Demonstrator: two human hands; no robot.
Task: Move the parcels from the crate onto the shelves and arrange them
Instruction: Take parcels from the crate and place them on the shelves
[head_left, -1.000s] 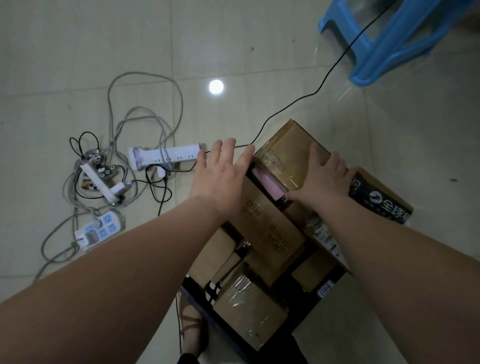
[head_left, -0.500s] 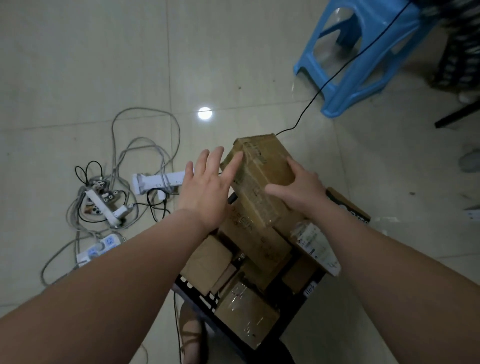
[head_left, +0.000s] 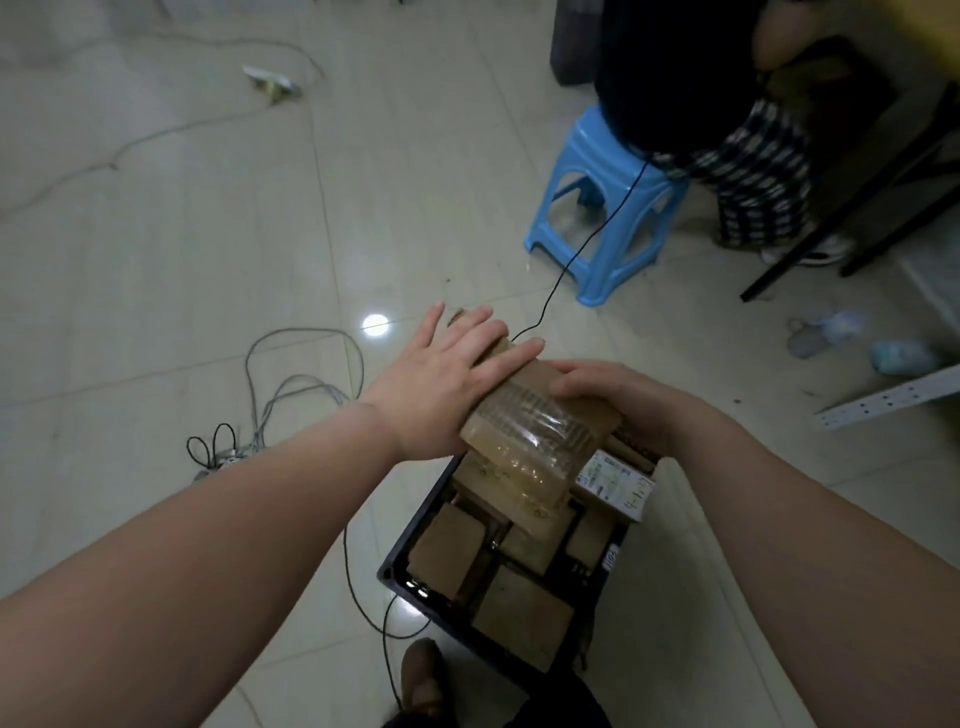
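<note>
Cardboard parcel (head_left: 535, 423) between left hand (head_left: 441, 384), right hand (head_left: 628, 400); long axis away

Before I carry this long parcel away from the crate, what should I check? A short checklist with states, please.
1. Both hands on the long brown cardboard parcel: ok; left hand presses flat, right hand curls over it.
2. Parcel clear of the black plastic crate: cannot tell.
3. Floor ahead free: not ok; thin black cable, blue plastic stool.
4. Shelves in view: cannot tell; only a white perforated rail at right.

Blue stool (head_left: 605, 208), grey cables (head_left: 291, 384), black cord (head_left: 587, 244) on tiled floor (head_left: 208, 208).
</note>
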